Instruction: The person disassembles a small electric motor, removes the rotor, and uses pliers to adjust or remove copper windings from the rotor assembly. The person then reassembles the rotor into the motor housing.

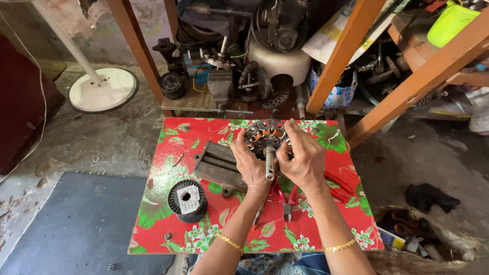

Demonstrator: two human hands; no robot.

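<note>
A round motor stator [266,135] with copper windings and a metal shaft [269,164] pointing toward me is held up over a small table [168,224] covered in red floral cloth. My left hand [248,163] grips its left side and my right hand [304,160] grips its right side, fingers curled over the rim. Both wrists wear thin gold bracelets. Red-handled pliers [285,199] lie on the cloth under my hands.
A black spool of wire [187,200] stands at the table's near left, with a grey metal block [219,165] behind it. Cluttered wooden shelves [346,46] of motor parts stand beyond. A white fan base [103,89] sits on the floor at left, a dark mat [81,224] nearer.
</note>
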